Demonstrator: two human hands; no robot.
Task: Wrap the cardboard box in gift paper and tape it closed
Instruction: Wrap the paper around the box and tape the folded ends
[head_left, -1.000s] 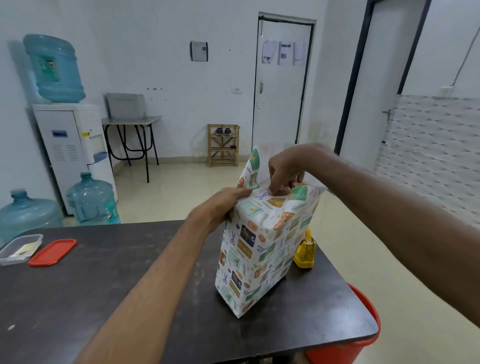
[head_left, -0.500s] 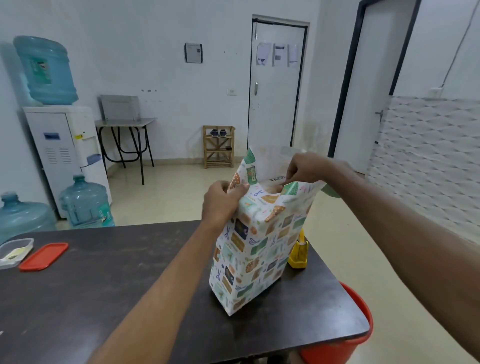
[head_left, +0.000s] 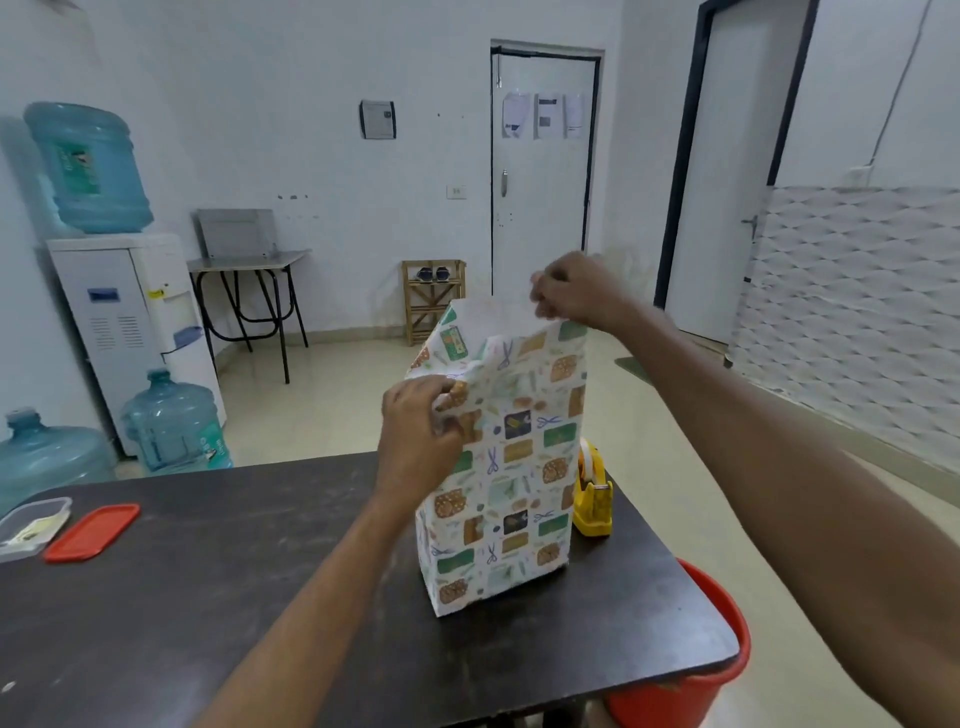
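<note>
**Two hands pulling the paper up at the top of the box**

Far left on the dark table (head_left: 208, 597) lie a clear tub (head_left: 32, 524) and a red lid (head_left: 92, 531), side by side and well apart from the work.

The left forearm reaches up from the near edge. The left hand (head_left: 420, 434) sits at the upper left side of the parcel, with the back of the hand towards the camera. Its curled fingers pinch a folded edge of the gift paper (head_left: 511, 457).

The paper covers the box completely, and the parcel stands upright on the right half of the table. Its top is open, showing the white inside of the paper.

The right arm comes in from the right, high across the view. The right hand (head_left: 576, 293) is above the parcel's far corner, knuckles bent, pinching the top edge of the rear flap.

A yellow tape dispenser (head_left: 592, 500) stands just beside the parcel on its right. A red bucket (head_left: 691, 686) shows below the table's right corner.

Half a second ago both hands were level at the rim. Now the right hand is higher and the left hand lower, and the parcel leans less.
</note>
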